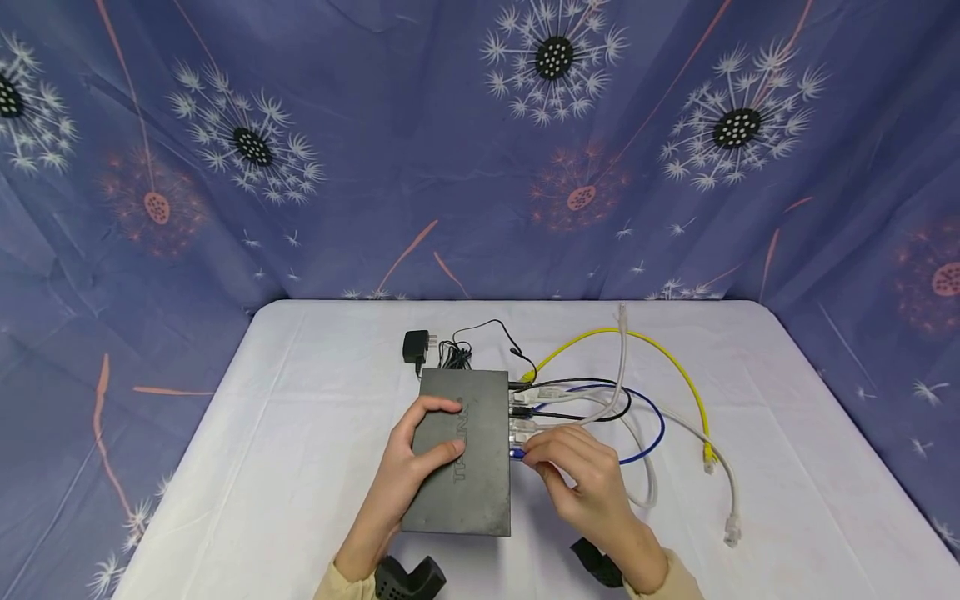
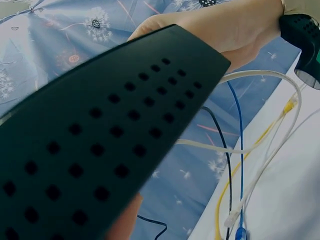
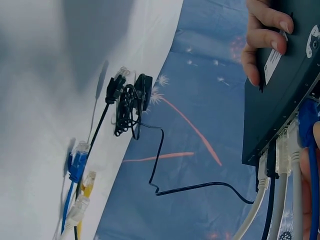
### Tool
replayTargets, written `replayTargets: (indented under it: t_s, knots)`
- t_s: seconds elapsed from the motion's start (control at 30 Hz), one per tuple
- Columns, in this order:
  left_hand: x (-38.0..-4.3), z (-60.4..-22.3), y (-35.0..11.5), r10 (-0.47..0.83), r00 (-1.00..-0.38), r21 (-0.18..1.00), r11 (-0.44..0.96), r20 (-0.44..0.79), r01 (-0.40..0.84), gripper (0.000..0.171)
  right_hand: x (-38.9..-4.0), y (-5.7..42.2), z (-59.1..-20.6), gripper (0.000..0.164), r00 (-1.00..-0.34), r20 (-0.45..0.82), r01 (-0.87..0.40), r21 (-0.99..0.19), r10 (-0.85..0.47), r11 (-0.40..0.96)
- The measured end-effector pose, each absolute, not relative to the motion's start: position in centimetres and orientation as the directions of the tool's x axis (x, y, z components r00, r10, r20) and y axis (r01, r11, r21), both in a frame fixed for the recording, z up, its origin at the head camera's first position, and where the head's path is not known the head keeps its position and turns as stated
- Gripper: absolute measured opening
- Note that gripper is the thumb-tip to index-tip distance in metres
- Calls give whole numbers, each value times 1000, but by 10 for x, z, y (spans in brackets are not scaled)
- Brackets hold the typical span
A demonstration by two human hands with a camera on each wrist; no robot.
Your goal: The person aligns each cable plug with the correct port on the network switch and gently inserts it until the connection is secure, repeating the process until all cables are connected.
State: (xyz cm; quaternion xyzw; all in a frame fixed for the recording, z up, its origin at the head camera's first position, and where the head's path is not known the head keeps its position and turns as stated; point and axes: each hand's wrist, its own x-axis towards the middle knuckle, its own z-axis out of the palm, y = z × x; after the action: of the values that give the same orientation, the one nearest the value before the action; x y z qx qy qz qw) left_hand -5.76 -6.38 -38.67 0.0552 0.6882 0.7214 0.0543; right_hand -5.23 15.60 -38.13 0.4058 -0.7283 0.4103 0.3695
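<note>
A dark grey TP-Link network switch (image 1: 480, 500) is held up by my left hand (image 1: 408, 462), thumb and a finger on its top face and other fingers underneath. My right hand (image 1: 585, 471) pinches the blue cable plug (image 3: 308, 122) at a port on the switch's right side. Along that same side, white network cables (image 3: 296, 142) and a black network cable (image 3: 271, 162) are plugged in. A thin black power cord (image 3: 215, 184) runs to the switch's edge. Rows of vent holes show on the switch in the left wrist view, where it covers most of my left hand.
A black power adapter (image 1: 416, 346) with a bundled cord (image 1: 455, 356) lies behind the switch. Loose cable ends rest on the white table (image 1: 300, 433), among them a yellow plug (image 1: 709, 457) and a clear plug (image 1: 732, 530). A blue patterned cloth (image 1: 420, 150) hangs behind.
</note>
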Motion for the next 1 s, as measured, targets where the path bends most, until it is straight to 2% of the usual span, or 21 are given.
replayTargets:
  t_s: [0.17, 0.4, 0.83, 1.0]
  knots:
    - [-59, -391, -64, 161, -987, 997, -75, 7, -5, 35, -49, 159, -385, 17, -425, 856, -886, -327, -295, 329]
    - [-59, -392, -66, 143, -990, 997, -77, -7, -18, 36, -47, 171, -386, 13, -443, 851, -885, -366, -281, 286]
    - [-59, -393, -71, 135, -991, 996, -82, -12, -23, 36, -43, 213, -366, 16, -456, 887, -841, -405, -66, 359]
    - [-59, -393, -71, 136, -991, 995, -92, -18, -31, 36, -39, 229, -365, 15, -493, 870, -792, -441, -15, 421]
